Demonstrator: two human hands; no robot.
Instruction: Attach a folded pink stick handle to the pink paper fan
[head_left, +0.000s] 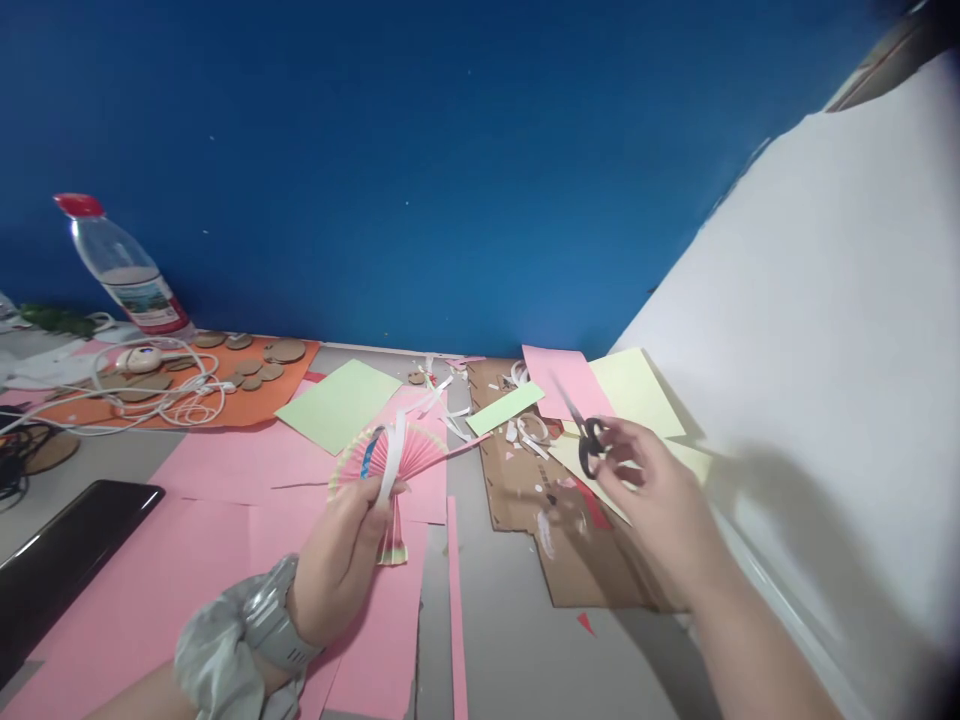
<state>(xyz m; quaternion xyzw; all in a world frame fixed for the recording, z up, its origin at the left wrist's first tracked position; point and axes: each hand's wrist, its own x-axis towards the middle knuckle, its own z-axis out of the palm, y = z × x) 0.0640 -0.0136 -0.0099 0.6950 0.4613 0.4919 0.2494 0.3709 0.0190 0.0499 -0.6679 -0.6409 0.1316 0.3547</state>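
Observation:
My left hand (349, 555) pinches a pleated pink paper fan (420, 452) with a yellow-green edge, its folds spread out above the pink sheets. A white strip (392, 455) rises from between the same thumb and fingers, across the fan. A blue patch shows on the fan's left part. In my right hand (649, 475) is a pair of scissors (591, 440) with black handles, held by the finger loops. The blades point up and left and look blurred. Beneath the scissors lie pale yellow paper (637, 390) and a pink sheet (566, 380).
Pink sheets (202, 570) cover the left of the grey table. Brown cardboard (517, 500) with paper scraps lies right of centre. A bottle (135, 270), white cable (172, 385), orange sheet (255, 400) and black phone-like slab (75, 560) are at left. A white wall (840, 300) bounds the right.

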